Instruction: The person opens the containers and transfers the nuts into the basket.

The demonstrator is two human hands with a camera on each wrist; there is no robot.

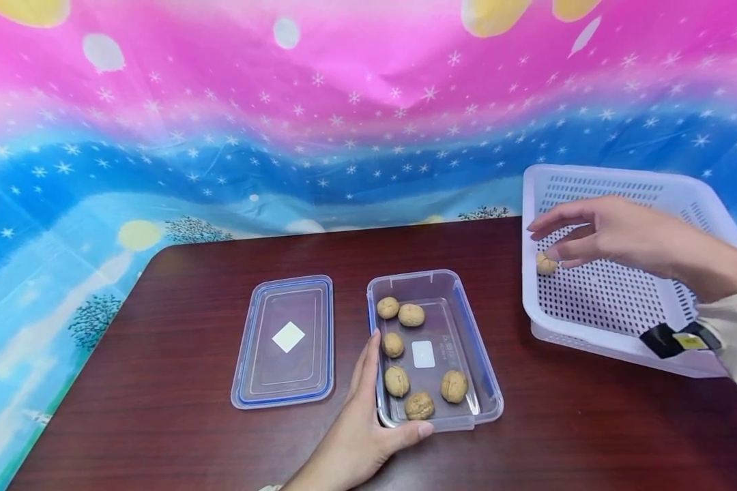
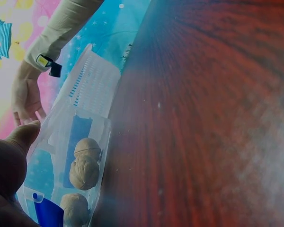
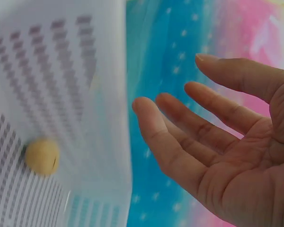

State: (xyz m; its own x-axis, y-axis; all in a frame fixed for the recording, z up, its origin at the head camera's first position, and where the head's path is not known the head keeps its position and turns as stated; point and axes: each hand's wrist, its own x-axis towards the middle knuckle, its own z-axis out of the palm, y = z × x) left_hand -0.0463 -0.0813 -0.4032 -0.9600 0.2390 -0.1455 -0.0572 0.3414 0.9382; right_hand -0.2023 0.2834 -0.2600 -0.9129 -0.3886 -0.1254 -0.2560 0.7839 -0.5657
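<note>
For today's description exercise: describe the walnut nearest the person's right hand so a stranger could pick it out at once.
Start at the white perforated basket on the right side of the dark wooden table. Near its left wall, just below the right hand, whose fingers are spread, lies a single walnut. It is the only one in the basket; the other six walnuts lie in the clear container.
</note>
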